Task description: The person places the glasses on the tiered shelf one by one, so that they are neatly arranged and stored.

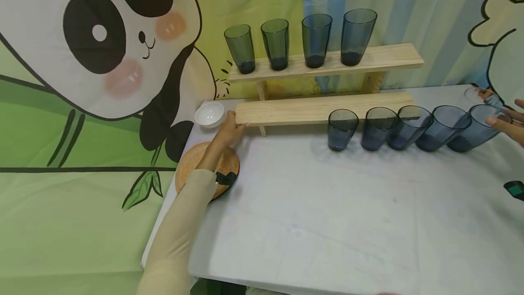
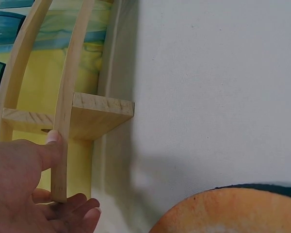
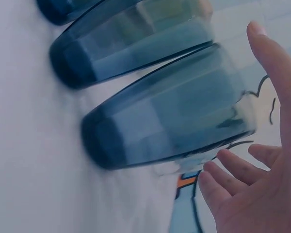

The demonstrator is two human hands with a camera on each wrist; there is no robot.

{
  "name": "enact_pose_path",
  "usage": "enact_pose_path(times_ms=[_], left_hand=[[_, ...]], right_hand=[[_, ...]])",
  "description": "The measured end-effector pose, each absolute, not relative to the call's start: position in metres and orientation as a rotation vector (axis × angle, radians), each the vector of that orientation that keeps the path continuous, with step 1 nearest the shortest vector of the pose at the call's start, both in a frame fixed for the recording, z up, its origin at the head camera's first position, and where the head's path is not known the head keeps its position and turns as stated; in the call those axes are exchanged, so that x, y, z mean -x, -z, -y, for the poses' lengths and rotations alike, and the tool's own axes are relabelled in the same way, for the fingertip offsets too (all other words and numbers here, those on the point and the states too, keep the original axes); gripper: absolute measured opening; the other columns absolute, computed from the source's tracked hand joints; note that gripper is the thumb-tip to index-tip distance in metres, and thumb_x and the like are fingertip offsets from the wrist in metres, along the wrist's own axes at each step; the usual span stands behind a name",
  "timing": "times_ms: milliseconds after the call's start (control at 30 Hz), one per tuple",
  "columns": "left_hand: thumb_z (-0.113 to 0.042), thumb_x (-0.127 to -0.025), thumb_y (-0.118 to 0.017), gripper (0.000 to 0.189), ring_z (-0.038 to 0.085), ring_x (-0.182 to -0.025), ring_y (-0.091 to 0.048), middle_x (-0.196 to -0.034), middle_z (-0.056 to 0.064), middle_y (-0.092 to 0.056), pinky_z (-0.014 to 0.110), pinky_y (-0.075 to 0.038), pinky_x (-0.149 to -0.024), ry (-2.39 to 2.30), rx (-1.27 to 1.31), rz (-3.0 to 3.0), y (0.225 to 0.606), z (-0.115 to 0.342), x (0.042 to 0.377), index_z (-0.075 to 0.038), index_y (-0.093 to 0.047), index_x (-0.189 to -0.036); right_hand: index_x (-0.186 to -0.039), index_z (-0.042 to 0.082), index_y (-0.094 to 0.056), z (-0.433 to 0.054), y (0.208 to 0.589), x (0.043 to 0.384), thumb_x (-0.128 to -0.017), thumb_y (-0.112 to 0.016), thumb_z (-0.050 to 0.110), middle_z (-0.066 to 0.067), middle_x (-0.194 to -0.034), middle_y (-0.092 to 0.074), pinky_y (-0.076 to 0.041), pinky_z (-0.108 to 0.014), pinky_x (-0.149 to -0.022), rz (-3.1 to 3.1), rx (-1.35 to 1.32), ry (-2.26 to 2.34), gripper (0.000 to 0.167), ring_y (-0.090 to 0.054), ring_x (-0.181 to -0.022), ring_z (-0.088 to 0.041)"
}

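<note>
Tinted glasses (image 1: 409,129) stand five in a row on the tabletop (image 1: 311,213) near the two-tier wooden rack (image 1: 282,110), with four more on its upper board (image 1: 393,56). Your left hand (image 1: 230,130) grips the end of the lower board (image 2: 62,111) between thumb and fingers, likely bracing the rack. Your right hand (image 3: 271,189) has spread fingers, gripping nothing, beside the rightmost glass (image 3: 155,121), perhaps leaving room for its wide rim.

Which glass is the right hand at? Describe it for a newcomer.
On the white table, a row of five blue-tinted glasses runs from in front of the wooden shelf past its right end. Take the row's rightmost glass, the only one with the right hand beside its rim.
</note>
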State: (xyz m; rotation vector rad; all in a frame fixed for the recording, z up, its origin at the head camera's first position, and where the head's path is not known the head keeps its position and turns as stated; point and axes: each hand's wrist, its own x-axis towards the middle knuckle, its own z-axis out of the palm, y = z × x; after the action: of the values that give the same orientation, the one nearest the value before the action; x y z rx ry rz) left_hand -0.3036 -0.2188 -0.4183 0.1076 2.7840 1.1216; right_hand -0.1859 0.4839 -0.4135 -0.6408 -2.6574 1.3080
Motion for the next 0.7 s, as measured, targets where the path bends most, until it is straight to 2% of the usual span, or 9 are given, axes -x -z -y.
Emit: enact_pose_path(times_ms=[133, 267, 400, 467, 533, 567, 600, 633, 700], left_hand=[[-0.036, -0.109, -0.060, 0.068, 0.046, -0.151, -0.038, -0.159, 0.036, -0.038, 0.054, -0.032, -0.124, -1.142, -0.107, -2.779, 0.421, 0.220, 0.304, 0.001, -0.024, -0.154], [-0.037, -0.109, -0.060, 0.069, 0.046, -0.151, -0.038, -0.159, 0.036, -0.037, 0.054, -0.032, -0.125, -1.147, -0.113, -2.779, 0.423, 0.220, 0.305, 0.001, -0.024, -0.154], [-0.038, -0.109, -0.060, 0.068, 0.046, -0.150, -0.039, -0.159, 0.036, -0.038, 0.054, -0.032, -0.124, -1.132, -0.098, -2.789, 0.423, 0.221, 0.304, 0.000, -0.025, -0.154], [-0.038, -0.109, -0.060, 0.068, 0.046, -0.150, -0.039, -0.159, 0.036, -0.038, 0.054, -0.033, -0.124, -1.118, -0.095, -2.791, 0.423, 0.221, 0.304, -0.001, -0.024, -0.154], [-0.038, -0.109, -0.059, 0.069, 0.046, -0.150, -0.039, -0.159, 0.036, -0.037, 0.054, -0.032, -0.124, -1.111, -0.097, -2.791, 0.422, 0.221, 0.304, -0.001, -0.024, -0.154], [-0.038, -0.109, -0.059, 0.069, 0.047, -0.150, -0.039, -0.159, 0.036, -0.037, 0.054, -0.032, -0.124, -1.109, -0.099, -2.791, 0.422, 0.220, 0.304, -0.001, -0.024, -0.154], [-0.038, -0.109, -0.059, 0.069, 0.046, -0.150, -0.039, -0.159, 0.036, -0.037, 0.054, -0.032, -0.125, -1.109, -0.100, -2.792, 0.421, 0.220, 0.304, 0.000, -0.024, -0.154], [-0.038, -0.109, -0.059, 0.069, 0.046, -0.151, -0.038, -0.159, 0.036, -0.037, 0.054, -0.032, -0.125, -1.108, -0.104, -2.792, 0.420, 0.220, 0.304, 0.000, -0.024, -0.154], [-0.038, -0.109, -0.059, 0.070, 0.046, -0.151, -0.038, -0.160, 0.036, -0.037, 0.054, -0.031, -0.125, -1.108, -0.107, -2.793, 0.419, 0.220, 0.305, 0.000, -0.023, -0.155]], right_hand=[[-0.168, 0.007, 0.011, -0.484, 0.431, 0.179, -0.108, -0.049, 0.051, -0.036, -0.169, -0.004, -0.015, -0.056, -0.128, 2.700, 0.553, -1.252, 0.095, -0.009, -0.158, -0.049], [-0.170, 0.011, 0.002, -0.483, 0.449, 0.178, -0.109, -0.053, 0.039, -0.037, -0.169, -0.010, -0.014, -0.047, -0.130, 2.657, 0.485, -1.291, 0.087, -0.012, -0.160, -0.045], [-0.170, 0.007, -0.005, -0.482, 0.464, 0.180, -0.107, -0.056, 0.041, -0.039, -0.167, -0.018, -0.019, -0.060, -0.128, 2.698, 0.509, -1.219, 0.088, -0.034, -0.153, -0.038], [-0.170, 0.009, -0.007, -0.481, 0.471, 0.180, -0.107, -0.058, 0.041, -0.036, -0.167, -0.024, -0.021, -0.062, -0.127, 2.691, 0.506, -1.213, 0.087, -0.038, -0.150, -0.036], [-0.170, 0.016, -0.011, -0.479, 0.477, 0.179, -0.106, -0.061, 0.040, -0.020, -0.162, -0.039, -0.024, -0.062, -0.127, 2.660, 0.495, -1.243, 0.085, -0.046, -0.136, -0.017], [-0.170, 0.021, -0.012, -0.478, 0.480, 0.179, -0.105, -0.062, 0.039, -0.013, -0.161, -0.039, -0.024, -0.062, -0.127, 2.645, 0.493, -1.264, 0.084, -0.044, -0.141, -0.024], [-0.170, 0.025, -0.013, -0.476, 0.482, 0.179, -0.105, -0.063, 0.039, -0.008, -0.161, -0.040, -0.025, -0.060, -0.127, 2.631, 0.490, -1.270, 0.083, -0.044, -0.139, -0.020], [-0.169, 0.028, -0.015, -0.475, 0.484, 0.178, -0.104, -0.064, 0.037, -0.005, -0.161, -0.040, -0.026, -0.059, -0.127, 2.618, 0.488, -1.272, 0.082, -0.044, -0.137, -0.014], [-0.169, 0.030, -0.016, -0.472, 0.486, 0.177, -0.104, -0.065, 0.036, -0.007, -0.164, -0.038, -0.026, -0.060, -0.127, 2.604, 0.490, -1.273, 0.082, -0.043, -0.137, -0.017]])
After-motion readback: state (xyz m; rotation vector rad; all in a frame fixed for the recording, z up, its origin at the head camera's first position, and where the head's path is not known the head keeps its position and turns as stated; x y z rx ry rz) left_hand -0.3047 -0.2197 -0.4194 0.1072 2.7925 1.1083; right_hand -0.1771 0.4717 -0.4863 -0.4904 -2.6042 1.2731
